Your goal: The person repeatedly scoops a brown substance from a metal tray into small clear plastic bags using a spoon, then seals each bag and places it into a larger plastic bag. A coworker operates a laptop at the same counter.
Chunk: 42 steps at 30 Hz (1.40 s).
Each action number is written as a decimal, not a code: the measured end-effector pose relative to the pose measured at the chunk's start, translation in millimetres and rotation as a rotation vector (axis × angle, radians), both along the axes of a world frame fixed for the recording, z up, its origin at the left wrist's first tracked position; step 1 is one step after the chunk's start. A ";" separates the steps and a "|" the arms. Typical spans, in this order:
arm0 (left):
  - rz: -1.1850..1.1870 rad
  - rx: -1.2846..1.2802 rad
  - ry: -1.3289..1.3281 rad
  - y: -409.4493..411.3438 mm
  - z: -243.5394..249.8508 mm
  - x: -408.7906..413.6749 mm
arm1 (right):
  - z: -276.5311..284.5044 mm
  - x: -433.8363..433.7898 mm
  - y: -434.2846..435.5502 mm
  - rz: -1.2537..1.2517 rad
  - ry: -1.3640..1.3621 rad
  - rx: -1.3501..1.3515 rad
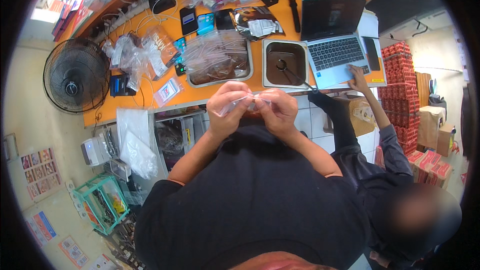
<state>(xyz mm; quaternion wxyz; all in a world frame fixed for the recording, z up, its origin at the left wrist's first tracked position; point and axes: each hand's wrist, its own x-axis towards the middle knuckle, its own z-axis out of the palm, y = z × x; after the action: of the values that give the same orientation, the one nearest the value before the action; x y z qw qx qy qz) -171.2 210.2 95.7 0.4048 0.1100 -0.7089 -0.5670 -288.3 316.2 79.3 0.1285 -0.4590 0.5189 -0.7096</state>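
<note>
Close together in front of my chest, my left hand (230,107) and my right hand (276,110) pinch a small clear plastic bag (234,105) between their fingertips. Something reddish-brown shows just below the fingers; most of it is hidden. Beyond my hands a steel tray (250,71) holds several filled clear plastic bags (217,50) with brown contents. To its right a steel pan (265,63) contains dark brown liquid, with a ladle (290,71) resting in it and its handle over the near rim.
A laptop (335,50) stands right of the pan, and a seated co-worker (390,180) has a hand on it. Phones (188,20), plastic-wrapped packets (159,54) and cables lie on the orange table (144,99). A black fan (77,77) stands left; red stacked trays (399,101) are at the right.
</note>
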 end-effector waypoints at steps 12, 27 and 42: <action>0.294 0.639 0.108 -127.2 -76.1 109.4 | -57.1 -12.2 -74.3 0.037 -0.134 0.436; 0.285 0.569 -0.011 -122.6 -92.3 136.8 | -116.3 -65.9 -146.1 -0.192 1.053 0.616; 0.183 0.576 -0.103 -128.2 -95.6 131.2 | -128.7 -46.9 -149.9 -0.385 0.855 0.754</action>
<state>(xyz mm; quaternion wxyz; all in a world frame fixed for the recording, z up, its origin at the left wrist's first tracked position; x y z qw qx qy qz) -40.0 82.0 0.0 0.3698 0.3123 -0.5256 -0.6996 -335.2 166.2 -49.4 -0.0686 -0.5242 0.8144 -0.2395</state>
